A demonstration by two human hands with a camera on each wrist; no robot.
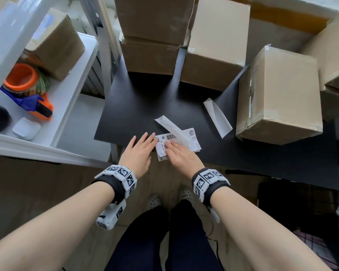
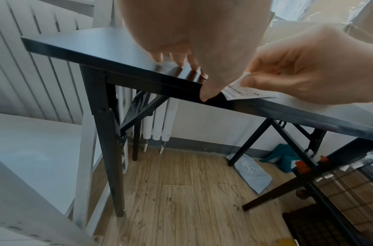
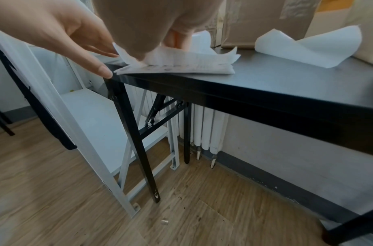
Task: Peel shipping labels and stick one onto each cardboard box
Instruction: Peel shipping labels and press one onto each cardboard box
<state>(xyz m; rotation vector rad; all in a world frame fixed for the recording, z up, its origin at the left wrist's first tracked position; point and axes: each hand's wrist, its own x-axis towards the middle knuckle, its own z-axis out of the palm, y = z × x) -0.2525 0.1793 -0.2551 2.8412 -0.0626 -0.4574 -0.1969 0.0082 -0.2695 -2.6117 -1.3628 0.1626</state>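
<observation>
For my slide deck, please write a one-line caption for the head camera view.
Both hands work a shipping label at the black table's near edge, cardboard boxes behind.

A small home-run packing and shipping corner. Sealed cardboard boxes [image 1: 213, 42] crowd the back of a black folding desk [image 1: 145, 102], with printed shipping labels [image 1: 176, 143] and peeled backing strips [image 1: 217, 116] lying on it. A white metal shelf [image 1: 67, 90] alongside carries an orange tape dispenser [image 1: 27, 89]. A white radiator [image 3: 204, 126] and wood-pattern floor [image 2: 181, 191] suggest a room in a dwelling.
</observation>
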